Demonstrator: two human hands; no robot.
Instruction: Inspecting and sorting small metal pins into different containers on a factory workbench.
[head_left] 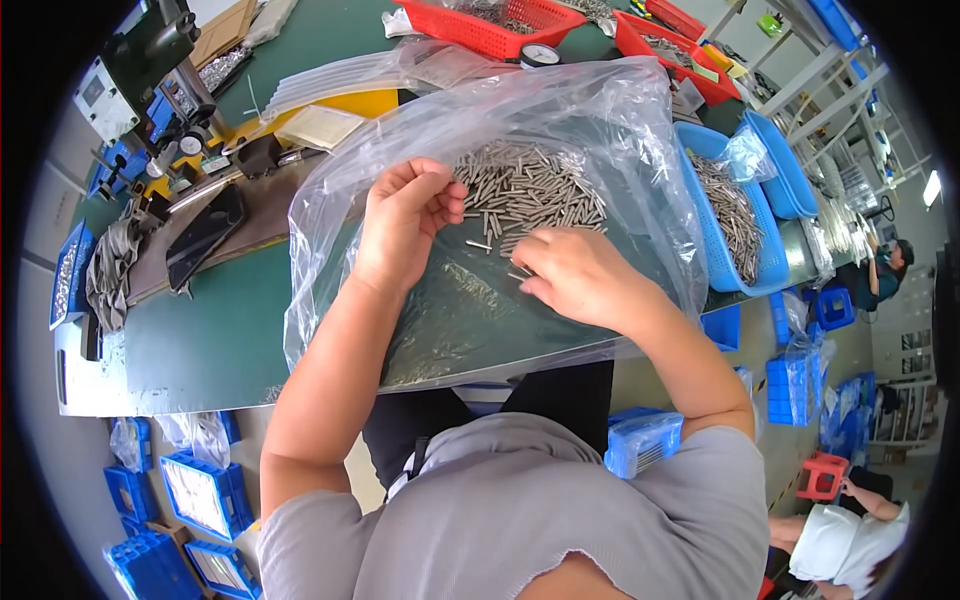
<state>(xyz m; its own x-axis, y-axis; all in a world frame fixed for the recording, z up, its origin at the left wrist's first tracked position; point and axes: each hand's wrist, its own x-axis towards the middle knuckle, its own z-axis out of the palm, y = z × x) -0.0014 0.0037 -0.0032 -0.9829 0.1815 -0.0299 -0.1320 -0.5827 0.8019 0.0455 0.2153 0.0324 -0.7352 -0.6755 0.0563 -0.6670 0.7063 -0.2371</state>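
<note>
A heap of small, slim metal pins (545, 188) lies on a clear plastic sheet or bag (620, 115) spread over the green tabletop. My left hand (403, 222) is raised at the heap's left edge, its fingers curled in and the thumb pressed to them; whatever they hold is hidden. At the heap's near edge, my right hand (585, 275) has thumb and fingertips closed around a single metal pin (517, 276). One loose pin (478, 245) rests on the plastic between the two hands.
To the right stands a light-blue basket (775, 262) holding more metal pins. Red baskets (480, 32) sit at the far side beside a dial gauge (540, 55). A black phone-like slab (205, 235) and gauge stands are on the left. Two other people are farther right.
</note>
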